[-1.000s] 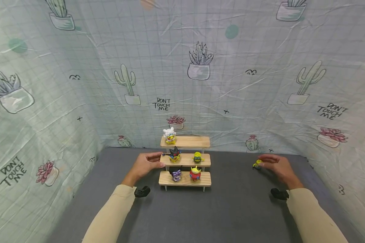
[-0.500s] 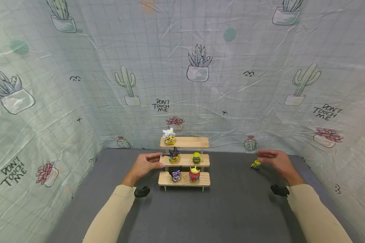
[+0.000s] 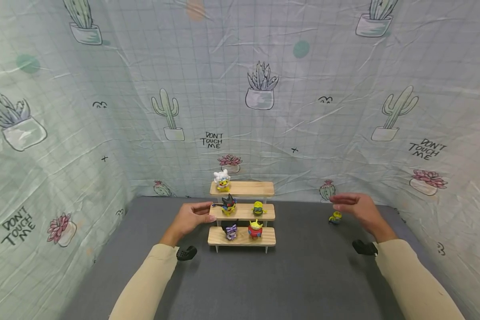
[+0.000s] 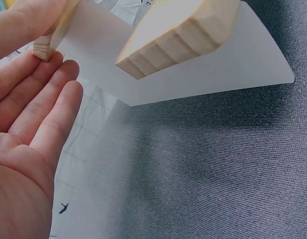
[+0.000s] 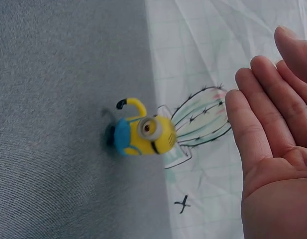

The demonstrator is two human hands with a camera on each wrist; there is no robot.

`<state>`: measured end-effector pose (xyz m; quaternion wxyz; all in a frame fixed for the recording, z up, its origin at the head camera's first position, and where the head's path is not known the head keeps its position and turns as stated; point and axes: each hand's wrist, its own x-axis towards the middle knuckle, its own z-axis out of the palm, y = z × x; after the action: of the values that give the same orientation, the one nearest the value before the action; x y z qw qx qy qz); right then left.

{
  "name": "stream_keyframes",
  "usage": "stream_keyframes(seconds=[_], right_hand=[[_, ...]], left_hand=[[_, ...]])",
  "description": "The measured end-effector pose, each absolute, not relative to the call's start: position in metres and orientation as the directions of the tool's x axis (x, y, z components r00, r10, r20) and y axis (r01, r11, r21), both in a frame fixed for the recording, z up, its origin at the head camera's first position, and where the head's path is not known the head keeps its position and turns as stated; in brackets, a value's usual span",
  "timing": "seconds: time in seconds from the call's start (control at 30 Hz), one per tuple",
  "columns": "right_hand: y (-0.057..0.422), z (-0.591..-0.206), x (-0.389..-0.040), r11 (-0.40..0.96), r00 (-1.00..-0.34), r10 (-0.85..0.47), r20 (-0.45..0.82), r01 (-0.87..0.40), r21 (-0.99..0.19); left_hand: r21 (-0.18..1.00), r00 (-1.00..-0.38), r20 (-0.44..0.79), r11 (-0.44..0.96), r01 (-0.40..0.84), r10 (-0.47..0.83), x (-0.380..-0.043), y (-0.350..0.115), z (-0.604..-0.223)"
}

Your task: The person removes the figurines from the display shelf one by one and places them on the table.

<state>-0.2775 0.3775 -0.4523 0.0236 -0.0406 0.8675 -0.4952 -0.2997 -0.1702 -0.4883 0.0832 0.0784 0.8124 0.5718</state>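
Observation:
A three-tier wooden display stand (image 3: 240,212) with white side supports stands in the head view. My left hand (image 3: 190,218) pinches the left end of its middle board (image 4: 57,36), thumb above and fingertips beneath. To the right, a one-eyed yellow minion figurine (image 3: 335,218) in blue overalls stands upright on the table. Above and right of it my right hand (image 3: 358,211) is held with fingers extended, touching nothing. In the right wrist view, a gap shows between that palm (image 5: 277,199) and the minion figurine (image 5: 146,134).
On the stand sit a white-hooded yellow figurine (image 3: 222,181), a black-hooded one (image 3: 229,205), a green-yellow one (image 3: 258,208), a purple-bowed one (image 3: 230,232) and a red-bodied one (image 3: 255,230). Patterned cloth (image 3: 260,142) hangs behind the dark table (image 3: 296,275).
My right hand has let go of the minion figurine and lifted slightly away, leaving it standing on the table. The left hand stays at the middle board.

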Motion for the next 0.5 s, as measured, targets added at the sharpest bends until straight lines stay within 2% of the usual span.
stream_keyframes(seconds=[0.5], right_hand=[[0.36,-0.433,-0.279,0.46,-0.989,-0.15,0.009,-0.078,-0.884]], left_hand=[[0.943,-0.973,-0.036,0.331,0.043,0.229,-0.3,-0.17,-0.489]])
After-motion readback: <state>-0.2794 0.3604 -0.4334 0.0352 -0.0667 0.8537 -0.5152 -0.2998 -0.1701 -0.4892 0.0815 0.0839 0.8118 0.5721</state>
